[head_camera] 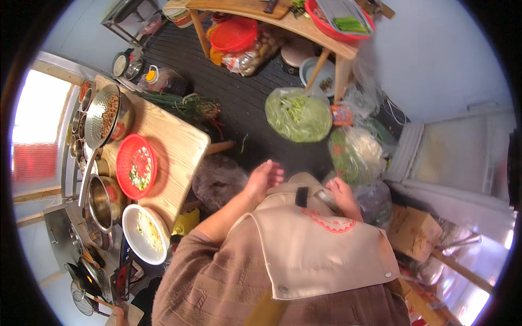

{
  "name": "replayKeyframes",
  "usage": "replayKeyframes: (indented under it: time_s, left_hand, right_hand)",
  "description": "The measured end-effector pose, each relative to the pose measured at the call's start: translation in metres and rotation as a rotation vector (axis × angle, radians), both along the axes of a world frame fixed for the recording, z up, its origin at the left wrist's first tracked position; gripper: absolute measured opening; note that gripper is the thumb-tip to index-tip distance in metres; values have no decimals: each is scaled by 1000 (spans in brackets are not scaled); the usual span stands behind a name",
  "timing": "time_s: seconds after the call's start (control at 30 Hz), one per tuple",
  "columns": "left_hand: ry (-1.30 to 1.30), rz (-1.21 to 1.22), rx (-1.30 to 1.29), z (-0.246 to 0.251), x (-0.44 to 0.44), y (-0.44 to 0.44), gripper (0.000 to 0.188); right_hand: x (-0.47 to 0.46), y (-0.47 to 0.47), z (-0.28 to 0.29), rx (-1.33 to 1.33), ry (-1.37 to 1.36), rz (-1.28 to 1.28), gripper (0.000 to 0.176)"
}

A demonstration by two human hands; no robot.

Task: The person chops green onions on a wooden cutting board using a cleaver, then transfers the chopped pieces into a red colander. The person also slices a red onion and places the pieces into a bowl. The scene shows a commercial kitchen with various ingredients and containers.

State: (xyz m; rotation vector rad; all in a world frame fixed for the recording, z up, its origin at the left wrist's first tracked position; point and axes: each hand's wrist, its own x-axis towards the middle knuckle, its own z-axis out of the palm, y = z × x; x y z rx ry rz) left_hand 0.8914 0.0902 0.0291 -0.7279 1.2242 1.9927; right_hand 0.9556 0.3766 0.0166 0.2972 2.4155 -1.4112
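Observation:
My left hand (265, 179) is raised in front of the beige apron (326, 240), palm inward and fingers apart, with nothing seen in it. At the apron's right side is my right hand (338, 190), its fingers curled; part of a pale, shiny rounded thing shows beside it, and whether the hand holds it is unclear. Left of me stands a wooden table (179, 142) with a red plastic basket (122, 163) of chopped vegetables, a white bowl (130, 244) of chopped food, and a perforated metal strainer (94, 122) holding brown pieces over a pot.
Bags of green vegetables (299, 126) and a bag with a white vegetable (367, 146) lie on the dark floor (244, 106). Green onions (175, 104) lie by the table. Ahead is a wooden bench (314, 36). Another person's hand (118, 311) is near a wok at lower left.

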Motion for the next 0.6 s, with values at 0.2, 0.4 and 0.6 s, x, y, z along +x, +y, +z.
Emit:
replayKeyframes:
  time_s: [0.2,0.4,0.6]
  left_hand:
    - [54,208,-48,2,-88,-37,42]
    - [258,341,-95,21,-197,-56,55]
    - [811,-292,-965,2,-263,-81,73]
  right_hand:
    - [-141,-9,-29,-331,-185,-155,20]
    - [-321,-49,-3,-251,-49,111,22]
    - [-468,-104,-5,-176,297,162,31]
